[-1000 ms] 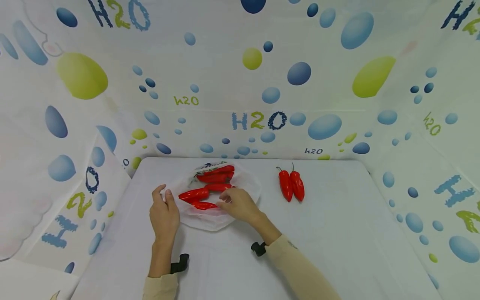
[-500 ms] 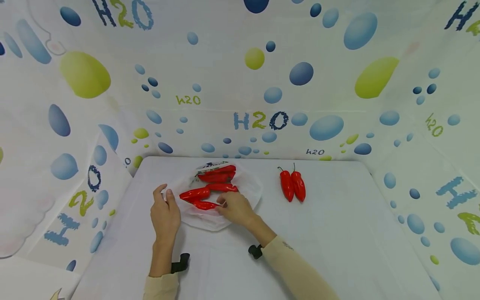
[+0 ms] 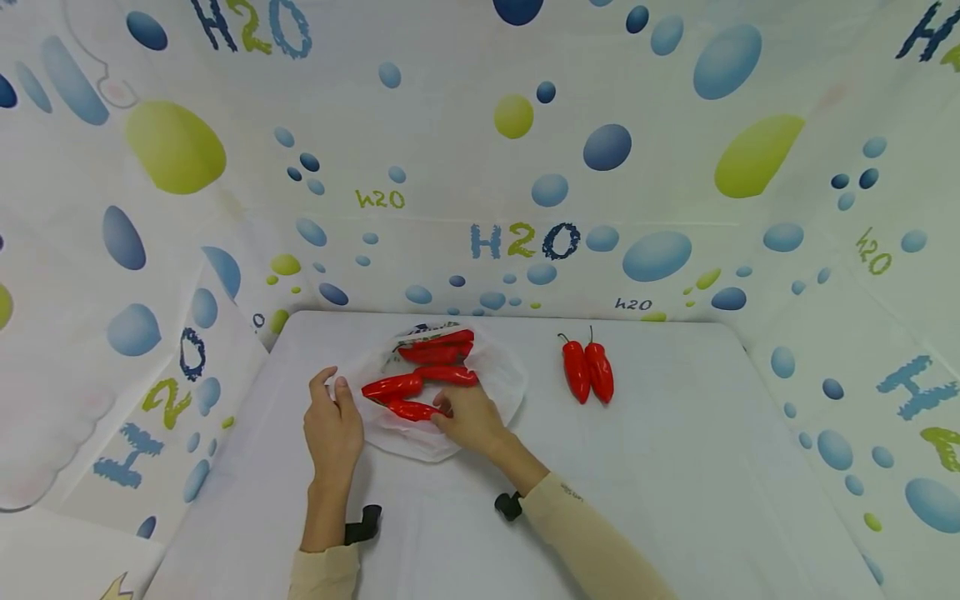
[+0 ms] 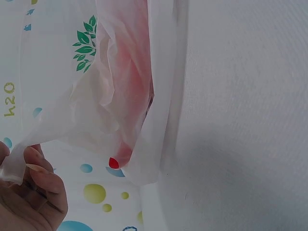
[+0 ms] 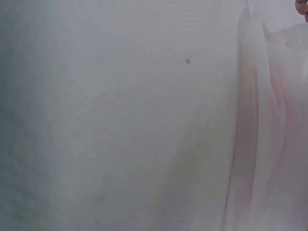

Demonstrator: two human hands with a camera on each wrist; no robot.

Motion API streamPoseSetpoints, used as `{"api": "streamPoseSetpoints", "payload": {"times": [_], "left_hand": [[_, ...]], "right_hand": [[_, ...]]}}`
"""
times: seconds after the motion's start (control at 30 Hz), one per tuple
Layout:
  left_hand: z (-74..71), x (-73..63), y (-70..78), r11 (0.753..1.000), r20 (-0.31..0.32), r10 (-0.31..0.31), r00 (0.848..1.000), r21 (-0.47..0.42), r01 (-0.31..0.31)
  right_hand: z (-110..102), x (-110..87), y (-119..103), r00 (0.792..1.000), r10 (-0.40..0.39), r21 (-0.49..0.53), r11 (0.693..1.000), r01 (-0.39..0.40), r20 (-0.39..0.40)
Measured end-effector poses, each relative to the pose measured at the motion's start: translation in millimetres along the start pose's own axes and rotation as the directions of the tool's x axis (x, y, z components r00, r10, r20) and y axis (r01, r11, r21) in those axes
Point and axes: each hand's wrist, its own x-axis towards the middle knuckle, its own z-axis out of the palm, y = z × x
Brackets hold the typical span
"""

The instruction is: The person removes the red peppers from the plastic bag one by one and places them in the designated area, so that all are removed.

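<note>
A white, thin plastic bag (image 3: 420,447) lies spread on the table with several red peppers in it. Its left edge is pinched between the thumb and fingers of my left hand (image 3: 333,433), as the left wrist view shows with the hand (image 4: 36,197) pulling the film (image 4: 91,115) taut. My right hand (image 3: 472,421) reaches over the bag's right side and pinches the right end of the nearest pepper (image 3: 411,410). Behind that one lie another pepper (image 3: 393,387), one to its right (image 3: 447,376) and more at the back (image 3: 435,353). The right wrist view shows mostly tabletop and bag (image 5: 288,120).
Two red peppers with dark stems, a left one (image 3: 576,375) and a right one (image 3: 600,375), lie side by side on the white table (image 3: 675,467), right of the bag. A printed white backdrop (image 3: 420,125) rises behind and on both sides.
My right hand has moved slightly down and toward me, from above the bag's right side to the end of the nearest pepper. The left hand stays at the bag's edge.
</note>
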Motion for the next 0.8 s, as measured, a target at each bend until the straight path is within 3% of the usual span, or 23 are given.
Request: {"api": "streamPoseSetpoints", "payload": {"times": [0.33,0.8], "left_hand": [[-0.2,-0.8,0.6,1.0,-0.003,0.0,1.0,0.002,0.0],[-0.5,-2.9,-0.1,1.0,-0.008,0.013,1.0,-0.01,-0.014]], "right_hand": [[-0.6,-3.4,-2.3,0.997,0.064,-0.002,0.998,-0.064,0.048],[-3.5,-9.3,-3.7,0.998,0.03,0.036,0.999,-0.028,-0.051]]}}
